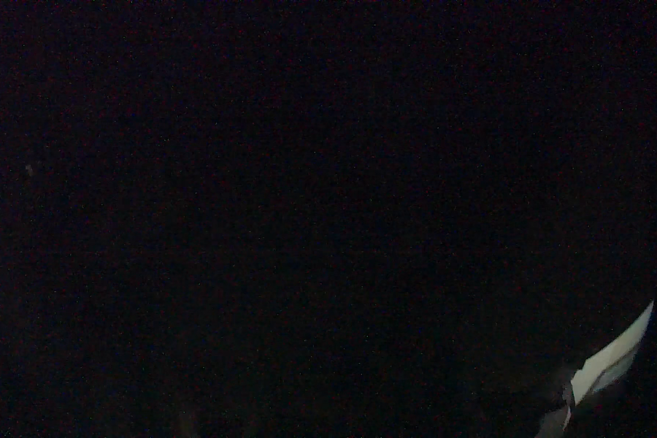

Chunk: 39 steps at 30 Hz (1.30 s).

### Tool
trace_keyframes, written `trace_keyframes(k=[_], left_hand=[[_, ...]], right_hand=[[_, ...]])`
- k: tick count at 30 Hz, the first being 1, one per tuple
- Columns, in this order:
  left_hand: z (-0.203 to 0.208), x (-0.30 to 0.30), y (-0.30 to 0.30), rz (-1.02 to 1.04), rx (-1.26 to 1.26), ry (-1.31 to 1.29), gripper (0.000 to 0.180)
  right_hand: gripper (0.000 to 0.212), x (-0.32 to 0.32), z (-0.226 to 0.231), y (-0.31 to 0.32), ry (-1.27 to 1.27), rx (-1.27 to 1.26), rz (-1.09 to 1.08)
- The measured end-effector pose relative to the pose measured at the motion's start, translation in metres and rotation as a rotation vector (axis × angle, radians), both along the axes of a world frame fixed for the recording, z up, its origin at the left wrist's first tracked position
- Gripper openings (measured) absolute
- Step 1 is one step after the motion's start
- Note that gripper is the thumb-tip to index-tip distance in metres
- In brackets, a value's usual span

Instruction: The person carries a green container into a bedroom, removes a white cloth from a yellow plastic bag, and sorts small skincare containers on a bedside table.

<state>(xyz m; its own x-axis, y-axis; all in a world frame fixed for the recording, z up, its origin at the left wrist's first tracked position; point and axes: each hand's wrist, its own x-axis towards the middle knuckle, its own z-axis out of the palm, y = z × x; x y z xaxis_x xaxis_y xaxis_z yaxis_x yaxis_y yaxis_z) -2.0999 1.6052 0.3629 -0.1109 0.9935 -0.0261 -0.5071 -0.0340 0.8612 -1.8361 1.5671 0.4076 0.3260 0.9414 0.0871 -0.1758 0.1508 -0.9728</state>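
- Almost all of the head view is showing black: the room is lying in darkness from the top edge down to the bottom, and nothing in that dark is taking any shape I can make out.
- One pale sliver (612, 359) is catching light in the lower right corner. It is curving like a narrow blade, running from a sharp tip up near the right edge down and leftward toward the bottom edge.
- The sliver is looking off-white along its upper edge and greyer, slightly bluish, along its lower edge. Whether it is paper, cloth, plastic or a lit piece of a surface, I cannot tell.
- Just below and to the left of the sliver's lower end, a dimmer grey patch (555, 420) is showing at the bottom edge. It seems to be touching the sliver, but the dark is blurring the border between them, so I cannot say for sure.
- A darker shape is cutting between the sliver and the grey patch; it is too dim to name.
- Neither hand is showing up anywhere. The left hand and the right hand are both lost to the dark or lying outside the view, so I cannot tell whether they are apart, together or gripping anything.
- Whether anything is holding or touching the sliver is likewise impossible to tell.
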Motion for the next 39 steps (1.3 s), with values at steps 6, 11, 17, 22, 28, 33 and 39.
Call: trace_keyframes(k=[6, 11, 17, 22, 28, 33, 39], left_hand=[[0.091, 0.068, 0.23, -0.285, 0.036, 0.033, 0.021], [0.137, 0.161, 0.39, -0.508, 0.056, 0.027, 0.02], [0.191, 0.29, 0.554, -0.734, 0.038, 0.062, 0.02], [0.236, 0.401, 0.628, -1.003, 0.04, 0.114, 0.019], [0.173, 0.48, 0.578, -1.362, 0.179, 0.155, 0.019], [0.101, 0.478, 0.475, -1.604, 0.245, 0.242, 0.019], [0.094, 0.595, 0.538, -1.773, 0.361, 0.239, 0.018]], right_hand=[[0.028, 0.054, 0.09, 0.16, 0.006, 0.034, -0.301], [0.029, 0.124, 0.144, 0.285, 0.0, 0.09, -0.51], [0.03, 0.235, 0.216, 0.424, -0.046, 0.145, -0.724], [0.031, 0.313, 0.279, 0.484, -0.08, 0.185, -0.923], [0.032, 0.313, 0.243, 0.441, -0.205, 0.306, -1.166], [0.033, 0.288, 0.18, 0.351, -0.251, 0.347, -1.323], [0.034, 0.372, 0.167, 0.384, -0.344, 0.44, -1.552]])
